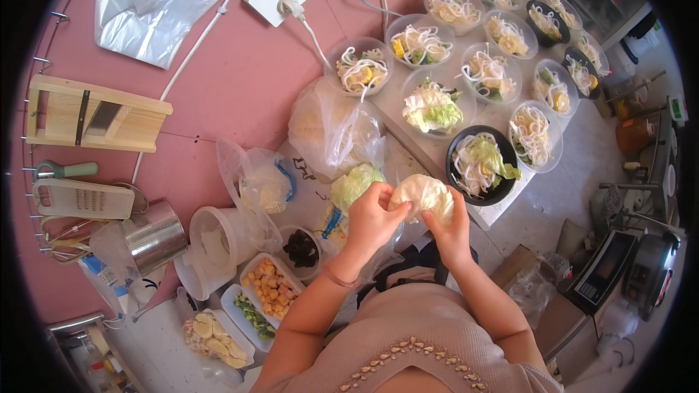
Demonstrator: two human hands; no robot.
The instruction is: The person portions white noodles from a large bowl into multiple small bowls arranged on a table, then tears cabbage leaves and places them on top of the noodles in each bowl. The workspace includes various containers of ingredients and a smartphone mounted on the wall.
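A pale cabbage leaf (424,196) is held up in front of me between both hands. My left hand (372,220) pinches its left edge, while my right hand (451,230) grips its right side with the thumb on the near face. Just beyond my left hand sits a light green cabbage (356,183), partly hidden by my fingers. To the right of my hands, a black bowl (494,191) holds white noodles with a leaf laid on top. Behind it, a clear bowl (466,112) carries a large cabbage leaf.
Several more noodle bowls (530,135) crowd the table at the right. On the left are a tub of orange cubes (270,287), a bowl of dark pieces (300,249), a green vegetable tub (251,314) and plastic bags (338,131). A wooden slicer (102,113) hangs on the tiled wall.
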